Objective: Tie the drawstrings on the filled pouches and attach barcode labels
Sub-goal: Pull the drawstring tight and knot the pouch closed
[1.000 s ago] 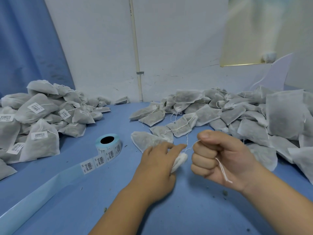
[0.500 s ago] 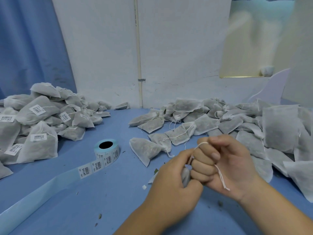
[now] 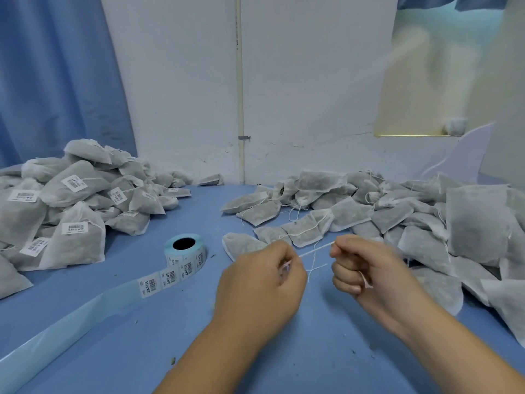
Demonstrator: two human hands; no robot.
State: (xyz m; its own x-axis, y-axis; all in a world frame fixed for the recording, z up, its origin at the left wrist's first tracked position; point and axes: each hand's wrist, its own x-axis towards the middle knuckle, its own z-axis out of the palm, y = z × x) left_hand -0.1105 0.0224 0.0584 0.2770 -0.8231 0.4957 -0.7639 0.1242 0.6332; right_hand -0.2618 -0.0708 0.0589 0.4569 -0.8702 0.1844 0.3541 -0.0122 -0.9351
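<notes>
Left hand (image 3: 260,282) curls round the pouch (image 3: 285,265), mostly hidden, near centre over the desk (image 3: 326,351). Right hand (image 3: 366,268) fists the drawstring (image 3: 314,250), taut. Risk: overpull snaps the thin string, or it slips and the knot stays loose.

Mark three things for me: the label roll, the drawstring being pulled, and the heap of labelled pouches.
label roll (image 3: 184,255), head view: front wall of the roll, below its dark core.
drawstring (image 3: 315,249), head view: middle of the taut stretch.
labelled pouches (image 3: 85,196), head view: a pouch mid-heap, on the left.
</notes>
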